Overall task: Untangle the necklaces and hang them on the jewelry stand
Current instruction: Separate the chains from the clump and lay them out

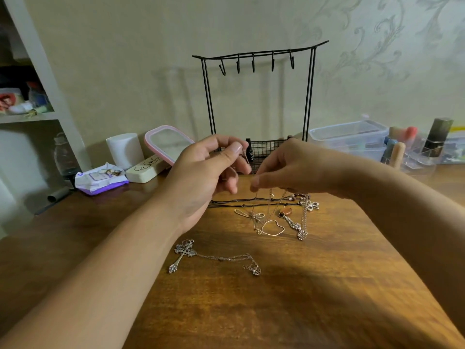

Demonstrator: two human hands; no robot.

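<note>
Two hands work above a wooden surface (314, 285), in front of a black wire stand (259, 96) whose five hooks (253, 65) hang bare. The left hand (206, 177) has its thumb and forefinger pinched on a thin chain (247, 159), the other fingers loosely curled below. The right hand (289, 167) reaches in from the right, its fingers (255, 182) pinched on the same fine chain lower down, just above the surface. Below the hands lies a tangle of necklaces (276, 212): dark cords (251, 201) running left to right, a heart loop (273, 227), an orange stone (286, 211), a flower charm (312, 205) and a silver chain bunched at the near end. Well apart from that tangle, nearer the person, a cross necklace (185, 254) lies flat with its chain trailing to the right. Along the wall behind stand a white cylinder (125, 149), a pink-rimmed lid (168, 144), a wipes pack (100, 178) and clear boxes (349, 137).
</note>
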